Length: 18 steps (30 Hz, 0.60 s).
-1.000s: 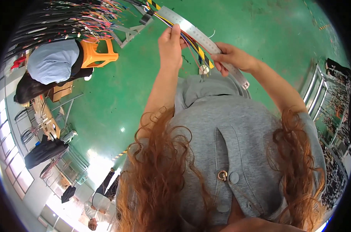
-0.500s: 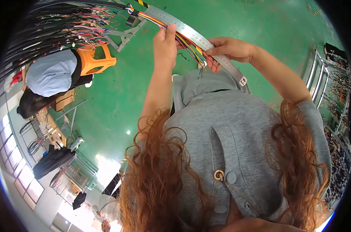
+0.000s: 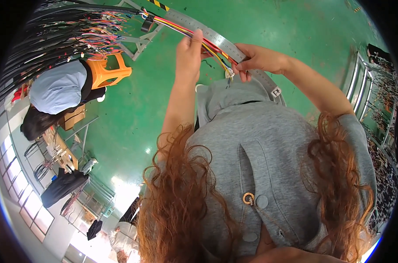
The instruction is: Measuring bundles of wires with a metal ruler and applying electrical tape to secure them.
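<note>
A long steel ruler (image 3: 222, 43) slants across the upper middle, from far left to near right. Along its near edge runs a bundle of coloured wires (image 3: 175, 26), red, yellow, black and white among them. My left hand (image 3: 189, 57) is closed on the ruler and the wires, its thumb lying over them. Further right, my right hand (image 3: 259, 59) pinches the ruler and red wires between thumb and fingers. Some shorter wires end at a small whitish connector (image 3: 229, 73) that hangs between my hands. A dark sleeve (image 3: 147, 24) sits at the bundle's far end.
Many black cables (image 3: 54, 37) with bare coloured ends hang on a metal rack at upper left. Beside them, a person in light blue (image 3: 58, 87) bends by an orange stool (image 3: 109, 72). Racks of parts (image 3: 383, 114) stand at right, above a green floor (image 3: 133, 101).
My right thumb has come down a little onto the red wires at the ruler. The wires now lie closer along the ruler's edge. My left hand has shifted slightly.
</note>
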{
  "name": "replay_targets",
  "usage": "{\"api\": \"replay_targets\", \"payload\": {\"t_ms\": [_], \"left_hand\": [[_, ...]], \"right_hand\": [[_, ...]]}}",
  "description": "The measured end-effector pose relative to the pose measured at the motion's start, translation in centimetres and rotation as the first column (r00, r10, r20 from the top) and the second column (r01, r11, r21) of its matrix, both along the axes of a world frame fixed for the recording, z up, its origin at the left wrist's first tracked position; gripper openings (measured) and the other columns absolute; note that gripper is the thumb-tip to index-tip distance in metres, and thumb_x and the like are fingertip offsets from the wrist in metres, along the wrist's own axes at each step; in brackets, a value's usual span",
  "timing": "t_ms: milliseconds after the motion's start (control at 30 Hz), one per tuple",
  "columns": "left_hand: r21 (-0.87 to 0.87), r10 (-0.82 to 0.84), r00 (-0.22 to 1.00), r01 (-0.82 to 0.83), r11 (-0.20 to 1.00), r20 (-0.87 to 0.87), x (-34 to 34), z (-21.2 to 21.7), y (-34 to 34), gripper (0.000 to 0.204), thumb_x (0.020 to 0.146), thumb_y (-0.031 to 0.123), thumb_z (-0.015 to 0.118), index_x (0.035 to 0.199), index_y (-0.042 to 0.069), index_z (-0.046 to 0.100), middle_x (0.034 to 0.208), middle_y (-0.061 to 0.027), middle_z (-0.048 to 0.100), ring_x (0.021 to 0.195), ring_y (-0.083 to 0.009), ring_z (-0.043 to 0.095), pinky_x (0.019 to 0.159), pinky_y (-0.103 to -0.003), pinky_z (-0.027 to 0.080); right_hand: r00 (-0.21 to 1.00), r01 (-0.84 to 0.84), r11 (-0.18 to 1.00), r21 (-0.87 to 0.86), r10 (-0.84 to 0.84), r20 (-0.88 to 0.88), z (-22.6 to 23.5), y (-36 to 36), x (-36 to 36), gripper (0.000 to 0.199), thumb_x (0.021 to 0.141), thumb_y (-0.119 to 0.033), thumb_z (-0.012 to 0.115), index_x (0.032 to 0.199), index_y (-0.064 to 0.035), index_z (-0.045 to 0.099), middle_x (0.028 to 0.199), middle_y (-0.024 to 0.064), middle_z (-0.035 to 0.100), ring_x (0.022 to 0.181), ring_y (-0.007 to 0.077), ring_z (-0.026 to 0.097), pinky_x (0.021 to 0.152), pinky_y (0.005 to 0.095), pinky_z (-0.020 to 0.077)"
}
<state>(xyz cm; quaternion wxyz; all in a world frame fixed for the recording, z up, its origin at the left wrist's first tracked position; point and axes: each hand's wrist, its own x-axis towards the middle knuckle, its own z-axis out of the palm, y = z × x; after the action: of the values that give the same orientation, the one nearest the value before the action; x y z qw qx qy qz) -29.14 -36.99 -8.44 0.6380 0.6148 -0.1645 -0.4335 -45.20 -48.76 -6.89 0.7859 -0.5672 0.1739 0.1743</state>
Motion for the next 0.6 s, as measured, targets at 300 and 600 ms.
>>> {"api": "replay_targets", "payload": {"t_ms": [300,600], "left_hand": [[0.081,-0.263,0.953,0.277,0.957,-0.151,-0.2,-0.6,0.4,0.030,0.088,0.026,0.050,0.096,-0.002,0.053,0.088,-0.0126,0.062,0.076,-0.0205,0.063,0.068,-0.032,0.053],[0.103,-0.089,0.988,0.102,0.989,-0.130,-1.0,-0.9,0.0,0.026,0.086,0.021,0.053,0.087,-0.004,0.054,0.078,-0.0121,0.061,0.068,-0.0203,0.063,0.055,-0.032,0.055]], "right_hand": [[0.990,-0.104,0.958,-0.267,0.073,-0.124,1.4,-0.2,0.6,0.022,0.084,-0.009,0.051,0.101,-0.0015,0.041,0.077,0.0053,0.056,0.058,0.0139,0.058,0.055,0.0271,0.0474],[0.997,0.004,0.989,-0.146,-0.016,-0.082,-0.6,0.6,0.5,0.021,0.081,-0.008,0.057,0.099,0.0004,0.051,0.081,0.0050,0.058,0.060,0.0110,0.055,0.061,0.0258,0.0458]]}}
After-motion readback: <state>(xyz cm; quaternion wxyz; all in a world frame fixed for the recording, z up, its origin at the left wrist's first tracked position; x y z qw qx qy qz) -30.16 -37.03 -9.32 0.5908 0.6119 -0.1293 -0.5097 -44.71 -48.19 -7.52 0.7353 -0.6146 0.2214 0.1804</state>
